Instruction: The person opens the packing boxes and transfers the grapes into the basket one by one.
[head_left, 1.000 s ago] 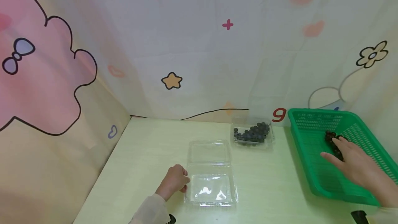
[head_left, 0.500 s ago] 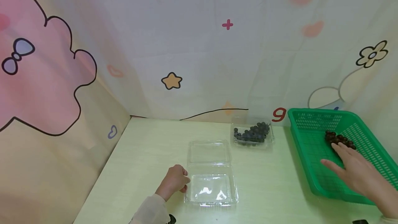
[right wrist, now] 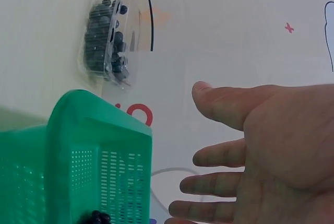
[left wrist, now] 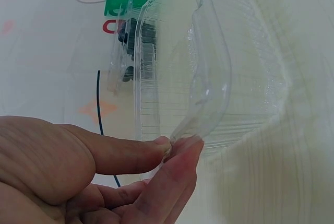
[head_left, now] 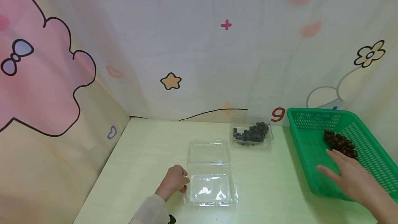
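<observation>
My left hand pinches the left rim of a clear plastic clamshell box that lies unfolded on the table. In the left wrist view, thumb and fingers close on the box's thin edge. Over the near part of the green basket, my right hand is held with fingers straight and thumb spread, holding nothing. A bunch of dark red grapes rests in the basket, just beyond the right fingertips. The right wrist view shows the right palm bare, with only a bit of the grapes at the bottom.
A second clear box with dark grapes in it stands at the back of the table, between the unfolded box and the basket. A printed curtain hangs right behind the table's far edge.
My right hand has drawn back from the grapes toward the near side of the basket, uncovering more of the bunch. My left hand keeps its pinch on the box and stays in place.
</observation>
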Motion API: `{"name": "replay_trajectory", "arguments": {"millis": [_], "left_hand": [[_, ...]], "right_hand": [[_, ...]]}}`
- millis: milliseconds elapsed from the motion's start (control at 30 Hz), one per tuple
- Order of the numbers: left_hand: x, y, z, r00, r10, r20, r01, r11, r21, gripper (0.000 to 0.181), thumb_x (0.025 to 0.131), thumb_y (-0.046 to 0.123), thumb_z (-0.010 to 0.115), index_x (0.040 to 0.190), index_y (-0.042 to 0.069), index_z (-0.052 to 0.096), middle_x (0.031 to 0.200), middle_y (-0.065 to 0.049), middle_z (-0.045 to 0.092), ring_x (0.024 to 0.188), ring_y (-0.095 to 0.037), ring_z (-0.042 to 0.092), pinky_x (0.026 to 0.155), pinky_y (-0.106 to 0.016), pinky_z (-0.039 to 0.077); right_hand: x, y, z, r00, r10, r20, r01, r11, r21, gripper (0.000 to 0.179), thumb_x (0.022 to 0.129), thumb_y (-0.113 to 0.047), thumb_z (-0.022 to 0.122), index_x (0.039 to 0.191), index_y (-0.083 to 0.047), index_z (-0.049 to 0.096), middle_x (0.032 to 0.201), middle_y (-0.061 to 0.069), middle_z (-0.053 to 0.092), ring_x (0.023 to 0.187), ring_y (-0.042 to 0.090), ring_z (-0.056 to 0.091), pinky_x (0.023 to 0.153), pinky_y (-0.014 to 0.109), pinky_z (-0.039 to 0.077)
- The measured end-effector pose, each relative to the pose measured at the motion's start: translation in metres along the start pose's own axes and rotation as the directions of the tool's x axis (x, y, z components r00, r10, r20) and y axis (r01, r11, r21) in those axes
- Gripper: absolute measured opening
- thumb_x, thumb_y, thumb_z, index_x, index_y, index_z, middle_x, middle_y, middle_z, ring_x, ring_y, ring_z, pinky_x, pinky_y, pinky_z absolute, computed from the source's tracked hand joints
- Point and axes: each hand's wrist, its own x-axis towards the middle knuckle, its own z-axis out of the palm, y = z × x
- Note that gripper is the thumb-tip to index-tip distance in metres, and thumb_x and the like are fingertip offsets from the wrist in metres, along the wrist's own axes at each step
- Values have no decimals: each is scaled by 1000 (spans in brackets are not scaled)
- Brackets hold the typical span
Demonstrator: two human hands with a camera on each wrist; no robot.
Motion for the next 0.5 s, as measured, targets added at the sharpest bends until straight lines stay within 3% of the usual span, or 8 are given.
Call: {"name": "replay_trajectory", "arguments": {"millis": [333,500], "left_hand": [[-1,1,0,1000,3,3,-3,1000,0,10,89,-8,68,98,-10,62,73,-13,63,48,-13,63,62,-30,61],[0,1,0,1000,-1,2,1,1000,5,9,89,-8,68,96,-9,62,72,-12,62,49,-13,63,61,-30,61]], "right_hand": [[-10,-8,11,1000,15,-5,-15,1000,2,86,103,-53,58,143,20,39,138,50,38,120,70,37,89,78,39],[-17,-18,16,999,13,-32,-13,1000,-4,76,102,-43,64,143,17,42,136,47,43,116,68,41,87,77,41]]}}
